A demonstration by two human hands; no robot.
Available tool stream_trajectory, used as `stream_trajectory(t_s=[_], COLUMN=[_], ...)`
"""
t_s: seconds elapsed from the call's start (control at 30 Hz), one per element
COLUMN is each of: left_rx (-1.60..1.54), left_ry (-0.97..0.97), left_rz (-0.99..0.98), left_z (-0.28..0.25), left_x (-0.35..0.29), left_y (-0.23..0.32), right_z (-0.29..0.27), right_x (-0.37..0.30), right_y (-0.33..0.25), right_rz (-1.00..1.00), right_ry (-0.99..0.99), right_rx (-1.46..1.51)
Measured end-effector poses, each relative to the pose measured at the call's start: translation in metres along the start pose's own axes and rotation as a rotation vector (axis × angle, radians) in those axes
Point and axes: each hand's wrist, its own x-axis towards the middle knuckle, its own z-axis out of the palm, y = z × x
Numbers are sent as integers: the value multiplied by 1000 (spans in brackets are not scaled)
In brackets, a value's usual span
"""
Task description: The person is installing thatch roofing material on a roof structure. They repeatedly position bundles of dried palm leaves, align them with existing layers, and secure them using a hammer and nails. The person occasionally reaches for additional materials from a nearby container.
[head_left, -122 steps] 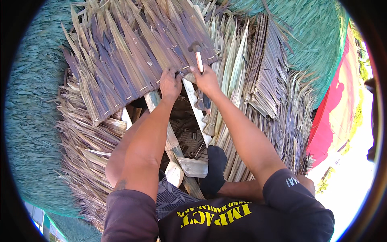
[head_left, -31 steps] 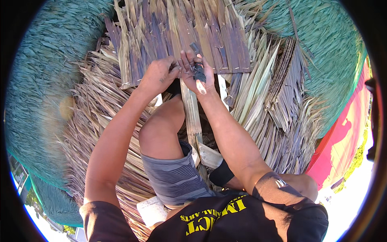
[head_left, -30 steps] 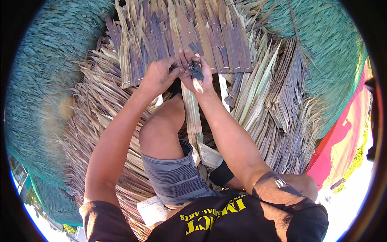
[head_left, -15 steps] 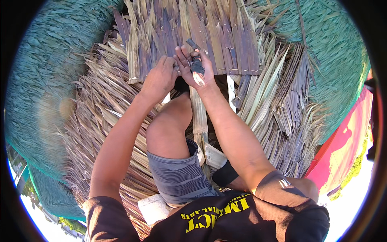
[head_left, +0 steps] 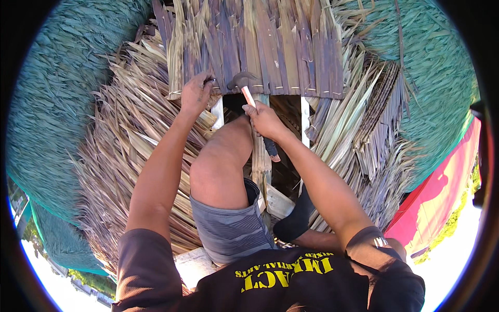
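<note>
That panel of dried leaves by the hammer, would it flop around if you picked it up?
Probably a bit of both. The thatch panel looks stitched into one flat sheet, so it likely lifts as one piece, yet its thin strips would bend and rustle. It seems light. The left hand presses its edge while the right hand grips the hammer.

hammer: 1 | woven leaf panel: 1 | wooden battens: 3

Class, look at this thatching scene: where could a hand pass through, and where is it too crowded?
The dark gaps between the pale wooden battens, below the thatch panel, are open. It is crowded around the hammer, where the right hand, left hand and raised knee cluster.
</note>
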Motion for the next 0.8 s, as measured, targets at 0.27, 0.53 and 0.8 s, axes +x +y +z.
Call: stream_trajectory(t_s=[0.27,0.53,0.8], left_rx=[160,148,-34], left_ry=[-88,-113,-200], left_rz=[185,121,29], left_z=[17,15,14], left_x=[-2,-3,0], left_y=[-34,-34,-51], right_z=[4,16,15], right_x=[-19,-16,-11], right_y=[-31,-47,-57], right_rz=[-245,-186,-317], right_ry=[164,146,193], right_rx=[-446,-600,-552])
